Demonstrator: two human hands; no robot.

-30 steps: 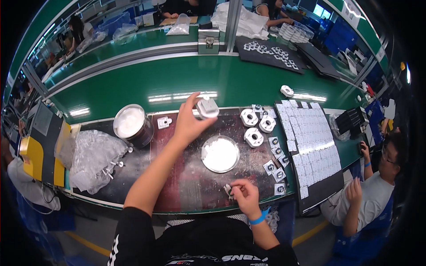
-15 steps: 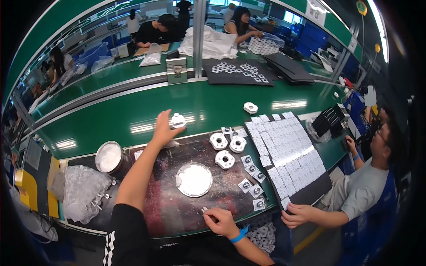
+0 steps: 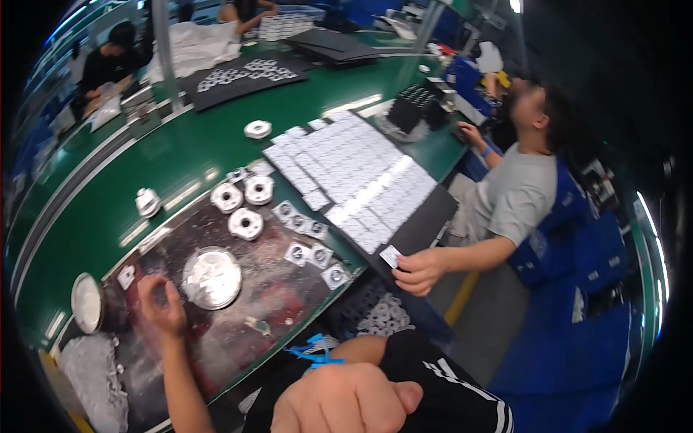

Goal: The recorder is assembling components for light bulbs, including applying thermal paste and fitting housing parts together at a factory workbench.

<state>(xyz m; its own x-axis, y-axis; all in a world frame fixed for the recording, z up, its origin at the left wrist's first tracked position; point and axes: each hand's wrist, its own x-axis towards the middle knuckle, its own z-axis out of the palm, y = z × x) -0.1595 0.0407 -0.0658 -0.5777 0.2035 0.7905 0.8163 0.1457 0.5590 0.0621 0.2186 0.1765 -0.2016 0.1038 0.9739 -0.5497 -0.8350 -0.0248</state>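
My left hand (image 3: 163,307) is over the dark stained mat (image 3: 238,353), fingers curved and apart, nothing seen in them. Beside it lies a shallow round dish (image 3: 211,278) with a shiny rim and pale contents. Close to the camera is my right hand (image 3: 343,400), curled into a fist with a blue band at its wrist; its palm side is hidden. A small pale piece (image 3: 258,326) rests on the mat. Several white round housings with center holes (image 3: 245,224) stand beyond the dish, beside square plates with dark round centers (image 3: 336,276). A white knobbed part (image 3: 148,203) stands on the green tabletop (image 3: 94,238).
A round tin (image 3: 87,303) and a clear plastic bag (image 3: 90,379) are at left. On a black board (image 3: 419,224) lie rows of white panels (image 3: 354,173). A co-worker's hand (image 3: 419,270) holds a small white square at its near corner. White parts (image 3: 382,317) fill a bin below.
The view has swung right. My left hand has drawn back from the white knobbed part to the mat. My right hand has risen from the mat's edge toward the camera, closing into a fist.
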